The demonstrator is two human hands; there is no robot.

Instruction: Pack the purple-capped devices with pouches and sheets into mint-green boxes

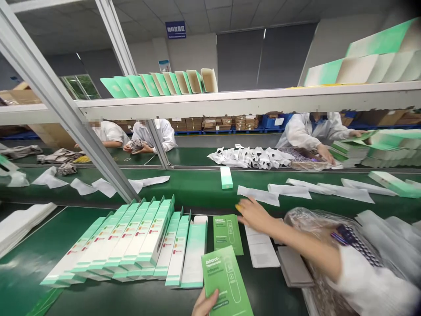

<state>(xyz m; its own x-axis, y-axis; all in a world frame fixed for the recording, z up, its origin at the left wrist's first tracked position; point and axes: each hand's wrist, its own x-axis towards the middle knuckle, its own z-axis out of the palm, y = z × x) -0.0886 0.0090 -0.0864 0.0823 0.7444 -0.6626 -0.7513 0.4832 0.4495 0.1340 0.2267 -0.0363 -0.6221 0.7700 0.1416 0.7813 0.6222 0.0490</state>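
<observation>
My left hand (204, 303) sits at the bottom edge, closed on the lower corner of a green thermometer booklet (226, 278) that it holds up tilted. My right hand (252, 213) reaches forward from the right with fingers stretched out and nothing in it. It hovers at the near edge of the green conveyor belt (197, 186), just short of a white flat pouch (258, 195). Below this hand lie a second green booklet (228, 234) and a stack of white leaflets (262, 251). A row of white-and-green boxes (138, 241) leans to the left of them.
A small green-white box (226, 177) stands on the belt among several white pouches (329, 189). Grey pads (293, 266) and a crinkled plastic bag (315, 226) lie under my right arm. Co-workers in white coats (307, 129) work across the belt. Folded cartons (164, 82) line the shelf overhead.
</observation>
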